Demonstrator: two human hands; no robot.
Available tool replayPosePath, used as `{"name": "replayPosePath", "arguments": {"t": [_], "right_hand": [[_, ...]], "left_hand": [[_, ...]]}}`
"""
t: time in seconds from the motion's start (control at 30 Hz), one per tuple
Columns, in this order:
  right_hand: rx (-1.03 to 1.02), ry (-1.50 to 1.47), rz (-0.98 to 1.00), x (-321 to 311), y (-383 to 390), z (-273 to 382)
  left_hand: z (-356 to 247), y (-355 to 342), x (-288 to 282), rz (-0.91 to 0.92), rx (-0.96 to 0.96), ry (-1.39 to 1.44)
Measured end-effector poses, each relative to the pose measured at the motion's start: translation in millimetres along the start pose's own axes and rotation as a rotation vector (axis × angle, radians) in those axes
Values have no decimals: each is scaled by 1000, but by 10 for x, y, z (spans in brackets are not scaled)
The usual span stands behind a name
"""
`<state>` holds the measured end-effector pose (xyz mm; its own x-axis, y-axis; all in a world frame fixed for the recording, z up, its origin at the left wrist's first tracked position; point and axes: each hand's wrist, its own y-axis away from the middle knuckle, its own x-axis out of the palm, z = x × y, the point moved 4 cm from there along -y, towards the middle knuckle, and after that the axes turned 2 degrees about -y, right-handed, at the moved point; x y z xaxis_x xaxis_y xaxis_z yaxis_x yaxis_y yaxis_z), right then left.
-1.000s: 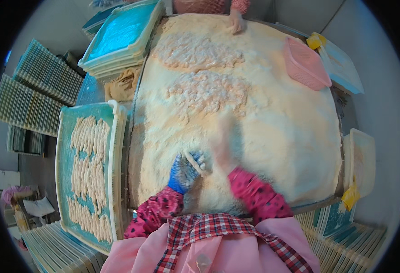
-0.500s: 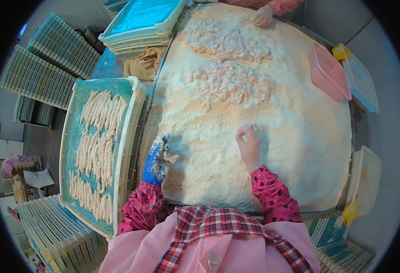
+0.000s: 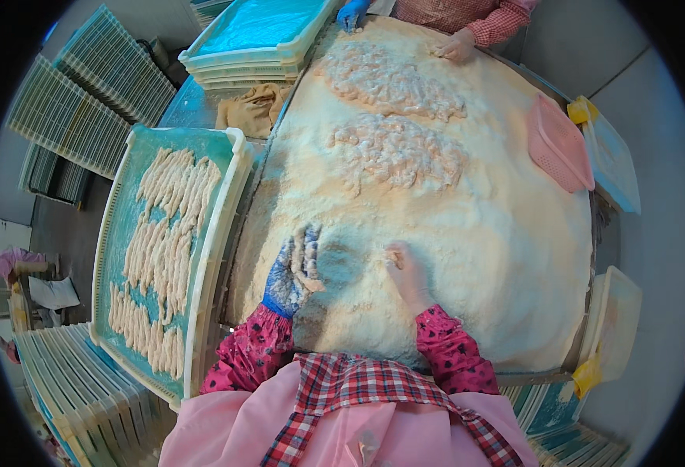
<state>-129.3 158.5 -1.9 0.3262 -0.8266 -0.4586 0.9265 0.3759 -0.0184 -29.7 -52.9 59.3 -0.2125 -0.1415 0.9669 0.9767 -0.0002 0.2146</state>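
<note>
My left hand (image 3: 291,274), in a flour-caked blue glove, holds coated meat strips (image 3: 311,265) along its fingers, over the flour bed (image 3: 514,280) near the table's left part. My right hand (image 3: 405,268), in a pale thin glove, has its fingers curled together on the flour to the right of it; what they hold, if anything, is hard to make out. Two piles of pale raw meat pieces (image 3: 397,156) lie farther up the bed. A white-rimmed tray with a teal lining (image 3: 232,194) stands to the left, with rows of coated strips (image 3: 155,257) on it.
A co-worker's blue-gloved hand (image 3: 352,15) and pale-gloved hand (image 3: 455,45) are at the far edge. Stacked trays (image 3: 257,31), a brown cloth (image 3: 253,113) and wire racks (image 3: 77,109) stand left. A pink basket (image 3: 556,144) and plastic containers (image 3: 615,311) are right.
My left hand has gone left and now turns up with strips in it. My right hand, blurred earlier, rests lower on the flour. The co-worker's blue glove has come into view.
</note>
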Motion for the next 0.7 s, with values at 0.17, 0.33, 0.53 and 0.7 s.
{"name": "replayPosePath", "arguments": {"t": [0.17,0.33,0.53,0.7], "right_hand": [[392,-728,-122,-110,-28,1],[141,-209,85,-361,33,-263],[-222,311,113,-162,-23,251],[-50,37,144,-163,-97,-16]], "left_hand": [[89,-10,-128,-8,-105,64],[51,-41,-239,6,-98,-42],[150,-60,-286,-124,-54,-25],[119,-74,-173,-17,-59,-93]]}}
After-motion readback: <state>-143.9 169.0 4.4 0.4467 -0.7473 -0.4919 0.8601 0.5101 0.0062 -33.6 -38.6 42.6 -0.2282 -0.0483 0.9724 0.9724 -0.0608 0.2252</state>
